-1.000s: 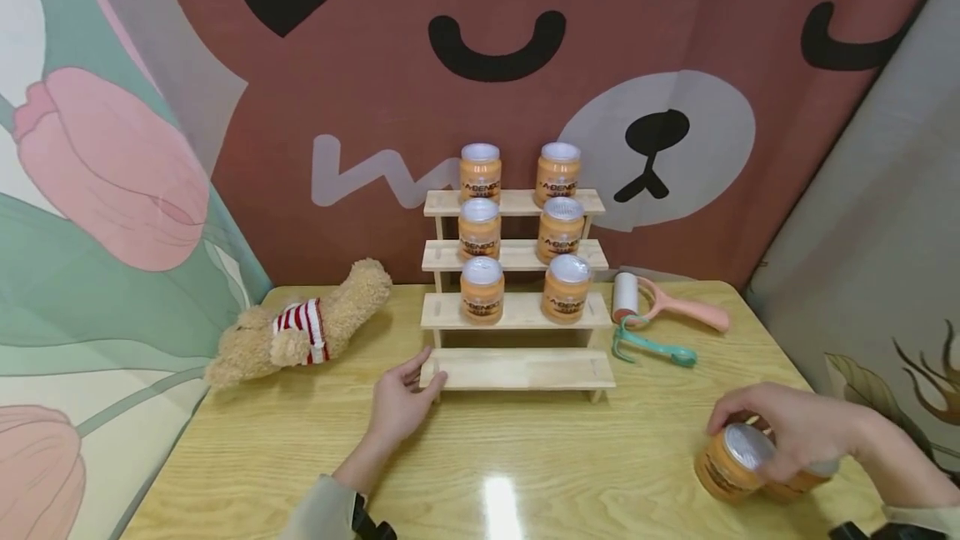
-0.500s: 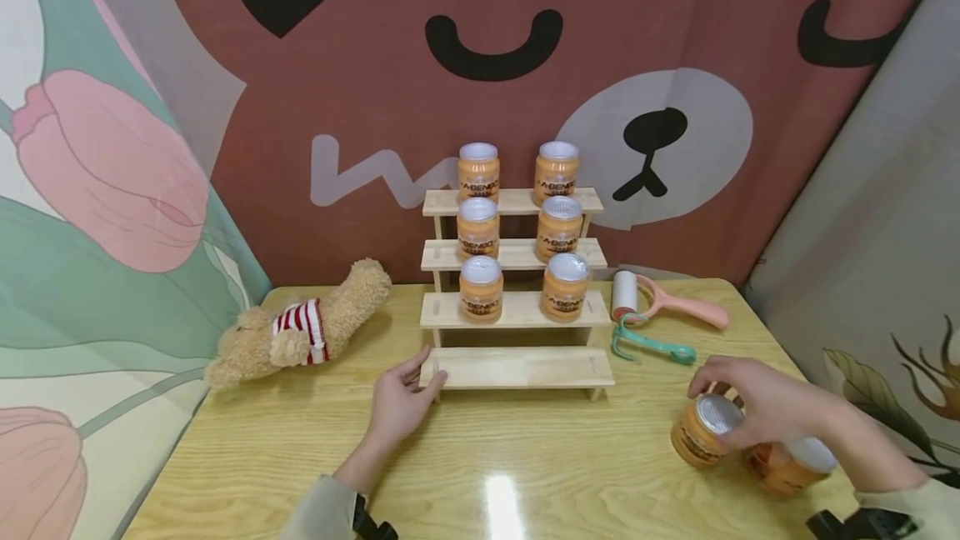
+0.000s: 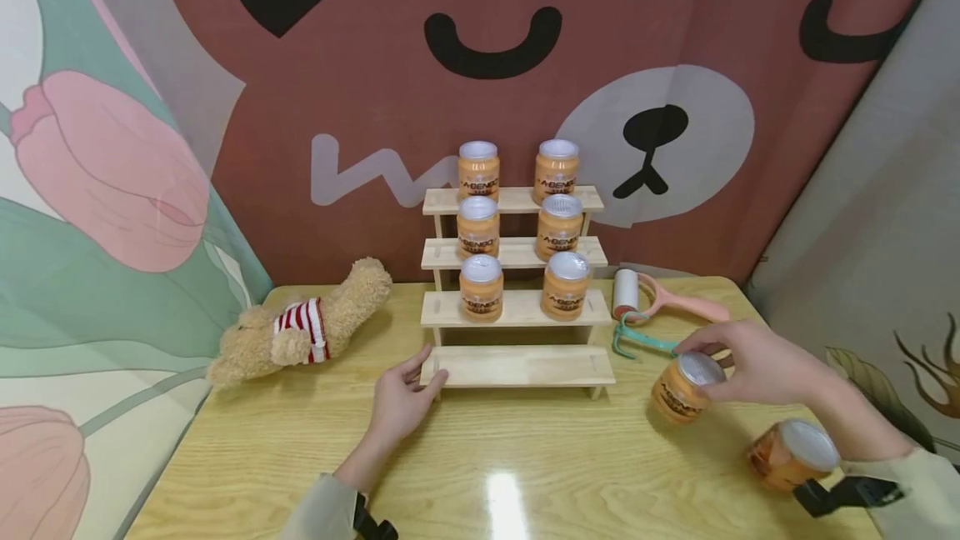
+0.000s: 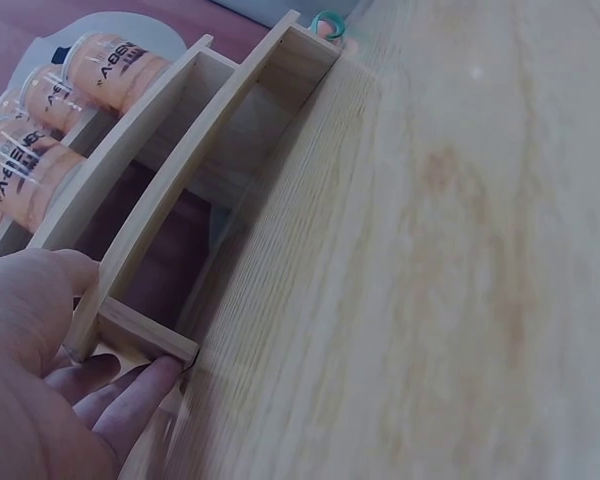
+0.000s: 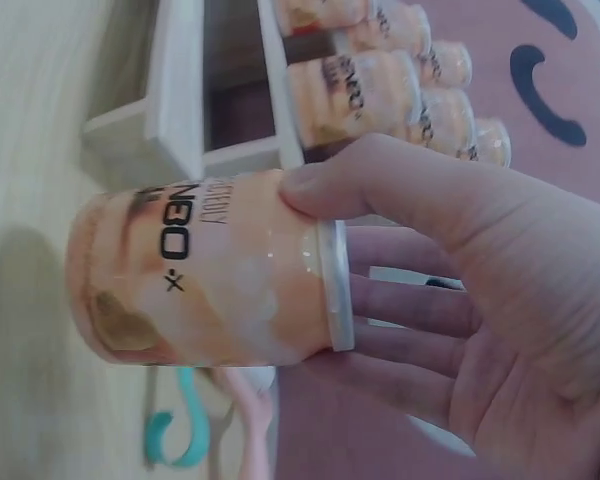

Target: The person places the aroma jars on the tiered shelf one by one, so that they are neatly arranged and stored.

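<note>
My right hand (image 3: 757, 361) grips an orange can (image 3: 678, 394) with a silver lid near its top, right of the stand. In the right wrist view the can (image 5: 210, 270) shows its dark lettering, with the thumb on one side and fingers on the other. The left hand (image 3: 405, 402) holds the left end of the lowest step (image 3: 525, 367) of a wooden tiered stand. In the left wrist view its thumb lies over the board's edge (image 4: 170, 190) and its fingers are beneath. Pairs of matching cans (image 3: 482, 294) stand on the three upper steps; the lowest step is bare.
Another orange can (image 3: 791, 457) stands by the right forearm. Behind the right hand lie a pink-handled lint roller (image 3: 686, 302) and a teal hooked tool (image 3: 637, 340), partly covered. A plush toy (image 3: 300, 332) in a striped top lies at left. A printed curtain backs the table.
My right hand has carried one can away from the other, forward and to the left, and lifted it off the table. The left hand has stayed on the stand.
</note>
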